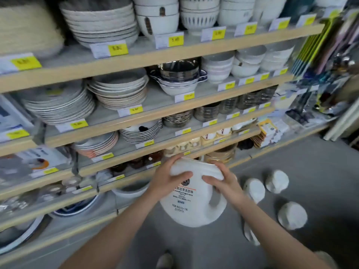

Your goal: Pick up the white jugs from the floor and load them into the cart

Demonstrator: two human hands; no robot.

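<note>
Both hands are on one large white plastic jug with a printed label and moulded side handle [192,197], held up in the air above the grey floor [310,156], in front of the lower shelves. The left hand [167,179] wraps the jug's wide white top from the left, fingers curled over the far edge, thumb laid across the near face. The right hand [221,179] grips the same top from the right, thumb pointing in toward the left thumb, fingers curved round the far side (fingertips hidden behind the jug). The jug hangs below the hands, label facing the camera, handle on its right side. Three more white jugs stand on the floor to the right: one [254,189] just beside the right forearm, one [276,181] behind it, one [292,215] nearer the camera; they stand apart from one another. The wooden-edged shelving unit [155,53] fills the left and centre, stacked with grey and white ceramic plates [60,105] and white bowls [159,18], with yellow price tags [118,48] along the shelf edges. The frame is motion-blurred, so the small label text is mostly unreadable.
</note>
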